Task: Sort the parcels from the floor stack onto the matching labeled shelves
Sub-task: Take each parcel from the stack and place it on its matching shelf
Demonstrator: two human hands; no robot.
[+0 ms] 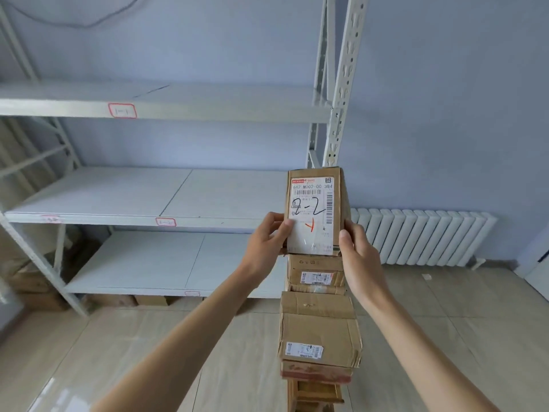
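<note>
Held parcel: a small brown cardboard parcel (315, 212) was up in front of the person, its labelled face turned toward them, just above the top of the floor stack.
Its label: a white shipping label (312, 215) covered most of that face, with "2-2" written on it in black marker and a red mark below.
Left hand: the left hand (269, 237) gripped the parcel's lower left edge, thumb pressed on the label and the fingers curled behind.
Right hand: the right hand (355, 248) gripped the lower right edge, thumb along the side of the cardboard, the other fingers hidden behind it.
Floor stack: a tall column of cardboard boxes (319, 325) stood on the tiled floor directly under the held parcel; I could not tell whether the parcel touched the top box.
Shelving: a white metal shelf rack (338, 93) stood against the blue wall, left of the stack.
Top shelf tag: a red-bordered tag (122, 110) sat on the front edge of the upper shelf, reading something like "1-1".
Middle shelf tag: another red-bordered tag (165, 222) sat on the middle shelf's edge; its writing was too blurred to read.
Under the rack: a few brown boxes (150, 300) lay on the floor below the lowest shelf.
Right wall: a white radiator (424, 236) ran along the wall beyond the right hand.
</note>
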